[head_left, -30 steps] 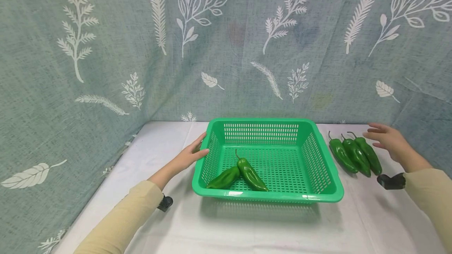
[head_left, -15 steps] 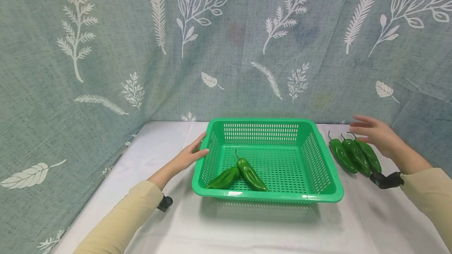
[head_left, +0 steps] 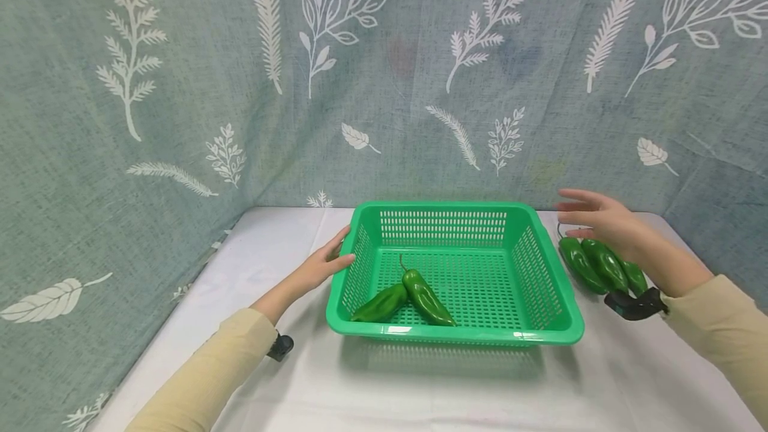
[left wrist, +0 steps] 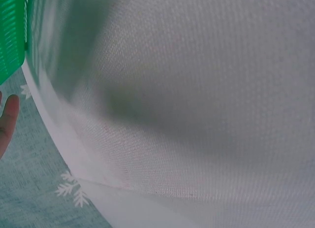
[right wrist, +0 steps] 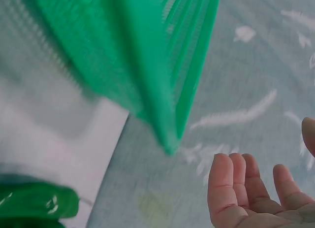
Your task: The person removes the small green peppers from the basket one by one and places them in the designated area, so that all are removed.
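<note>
A green plastic basket (head_left: 456,334) with slotted walls stands mid-table. Inside, toward its near left corner, lie two green peppers, one (head_left: 427,297) leaning over against the other (head_left: 381,304). My left hand (head_left: 315,269) rests at the basket's left rim with fingers extended. Right of the basket, three more green peppers lie side by side: a left one (head_left: 579,267), a middle one (head_left: 605,267) and a right one (head_left: 635,279), partly hidden. Above their stems hovers my right hand (head_left: 609,225), holding nothing, fingers loosely extended; the right wrist view shows its palm side.
White cloth (head_left: 390,392) covers the table. A grey-green curtain (head_left: 384,145) with white leaf prints hangs behind and along the left side. Each wrist carries a black camera mount, such as the right mount (head_left: 635,304).
My right hand has moved left, from beside the three peppers to above their stem ends, near the basket's right rim. The left hand, basket and peppers have stayed put.
</note>
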Demonstrator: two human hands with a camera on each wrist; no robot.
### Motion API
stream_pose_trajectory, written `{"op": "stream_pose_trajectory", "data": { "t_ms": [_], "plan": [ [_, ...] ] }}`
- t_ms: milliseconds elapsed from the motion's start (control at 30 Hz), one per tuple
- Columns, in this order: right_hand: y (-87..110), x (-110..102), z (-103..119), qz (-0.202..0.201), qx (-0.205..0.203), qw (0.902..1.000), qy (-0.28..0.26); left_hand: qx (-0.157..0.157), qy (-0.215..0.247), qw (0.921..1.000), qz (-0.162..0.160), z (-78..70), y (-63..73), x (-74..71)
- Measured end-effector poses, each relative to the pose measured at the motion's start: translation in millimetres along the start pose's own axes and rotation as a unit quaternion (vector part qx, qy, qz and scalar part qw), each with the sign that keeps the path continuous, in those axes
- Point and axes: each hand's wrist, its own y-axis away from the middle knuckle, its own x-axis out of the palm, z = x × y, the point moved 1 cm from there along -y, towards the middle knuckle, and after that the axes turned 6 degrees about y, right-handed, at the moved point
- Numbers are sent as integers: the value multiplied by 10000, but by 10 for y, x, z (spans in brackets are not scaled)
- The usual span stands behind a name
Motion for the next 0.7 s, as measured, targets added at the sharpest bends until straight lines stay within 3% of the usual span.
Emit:
{"op": "stream_pose_trajectory", "data": {
  "t_ms": [367, 700],
  "plan": [
    [-93, 269, 323, 458, -24, 9989, 36, -20, 5, 10000, -5, 9, -11, -4],
    [-249, 586, 479, 944, -224, 9953, -6, -24, 0, 10000, 15, 8, 1, -4]
  ]
}}
